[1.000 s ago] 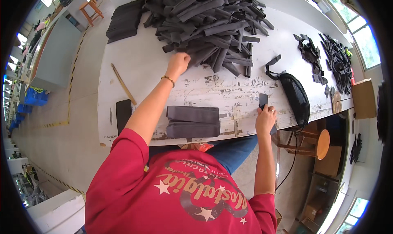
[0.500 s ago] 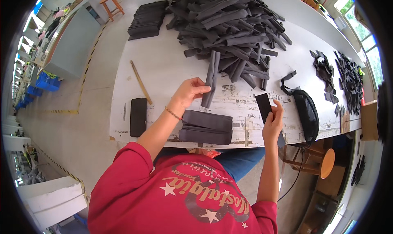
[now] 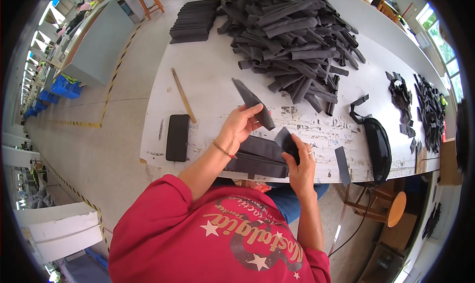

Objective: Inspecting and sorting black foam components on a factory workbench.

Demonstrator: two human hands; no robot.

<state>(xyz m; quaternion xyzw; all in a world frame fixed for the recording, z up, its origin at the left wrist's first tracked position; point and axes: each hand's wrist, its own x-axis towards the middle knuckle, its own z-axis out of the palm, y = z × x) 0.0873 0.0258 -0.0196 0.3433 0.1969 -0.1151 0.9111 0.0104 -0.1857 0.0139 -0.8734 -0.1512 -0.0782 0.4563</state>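
Left hand is clamped on a long dark strip, held above the white table, its long axis running diagonally, one end up-left, the other down-right. Right hand pinches a small dark flat piece, tilted, just above the stacked dark strips at the table's near edge. Big heap of dark strips at the far side. Black phone lies flat to the left, wooden stick beside it. Black pouch to the right. No labels legible.
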